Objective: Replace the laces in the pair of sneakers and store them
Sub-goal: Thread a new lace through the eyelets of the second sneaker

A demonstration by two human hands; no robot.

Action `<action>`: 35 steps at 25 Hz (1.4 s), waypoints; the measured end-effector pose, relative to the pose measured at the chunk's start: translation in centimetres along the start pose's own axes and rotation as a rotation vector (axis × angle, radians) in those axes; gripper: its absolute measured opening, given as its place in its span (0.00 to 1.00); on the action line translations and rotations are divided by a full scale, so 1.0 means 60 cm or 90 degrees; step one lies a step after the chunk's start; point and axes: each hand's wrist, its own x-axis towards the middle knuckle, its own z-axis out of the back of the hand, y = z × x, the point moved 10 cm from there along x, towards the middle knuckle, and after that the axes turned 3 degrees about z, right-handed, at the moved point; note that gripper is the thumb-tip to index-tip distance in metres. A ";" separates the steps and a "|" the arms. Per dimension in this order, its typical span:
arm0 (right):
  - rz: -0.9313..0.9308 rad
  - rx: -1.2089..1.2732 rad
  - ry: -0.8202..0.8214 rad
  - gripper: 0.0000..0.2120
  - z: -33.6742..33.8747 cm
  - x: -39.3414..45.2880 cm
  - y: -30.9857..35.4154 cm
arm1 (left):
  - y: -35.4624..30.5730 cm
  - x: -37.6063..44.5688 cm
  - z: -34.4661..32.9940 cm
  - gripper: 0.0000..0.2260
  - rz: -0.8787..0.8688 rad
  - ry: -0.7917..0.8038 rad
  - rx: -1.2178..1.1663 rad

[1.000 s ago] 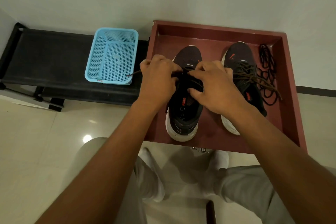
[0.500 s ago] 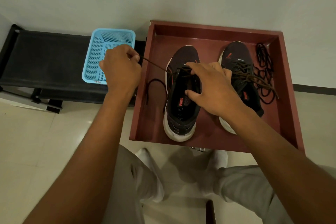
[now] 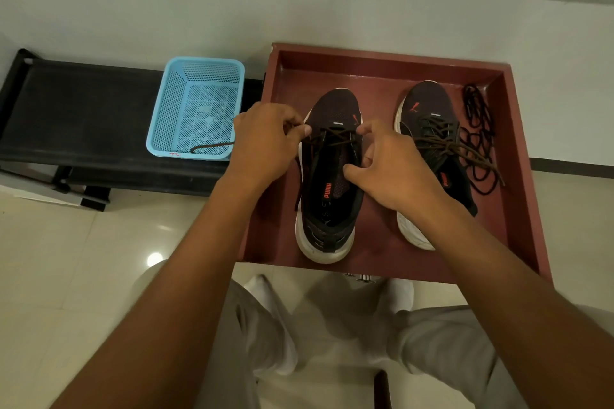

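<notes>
My left hand (image 3: 265, 146) pinching the brown lace (image 3: 335, 136) at the left sneaker (image 3: 332, 176), my right hand (image 3: 392, 169) fingers curled at its eyelets (grip unclear), red tray (image 3: 518, 176) beneath.

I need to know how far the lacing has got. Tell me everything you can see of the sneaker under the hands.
The left sneaker is dark knit with a white sole, an orange logo on the toe and orange PUMA lettering on the insole. It stands upright in the red tray, toe away from the person. A brown lace crosses only its front eyelets. The left hand pinches the lace; the right hand touches the collar.
</notes>
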 end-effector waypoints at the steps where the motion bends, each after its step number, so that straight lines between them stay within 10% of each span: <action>1: -0.010 0.011 -0.004 0.28 -0.001 0.001 -0.002 | 0.005 0.000 -0.003 0.06 0.024 0.021 -0.005; 16: -0.060 0.007 -0.053 0.22 0.004 0.001 -0.001 | 0.008 -0.015 -0.031 0.09 0.090 0.135 -0.014; 29: -0.032 -0.110 -0.038 0.21 0.001 -0.007 0.031 | -0.086 -0.010 0.071 0.12 0.081 0.145 -0.688; 35: 0.147 0.070 -0.176 0.14 0.053 -0.001 0.103 | -0.109 -0.011 0.073 0.10 -0.064 0.081 -0.304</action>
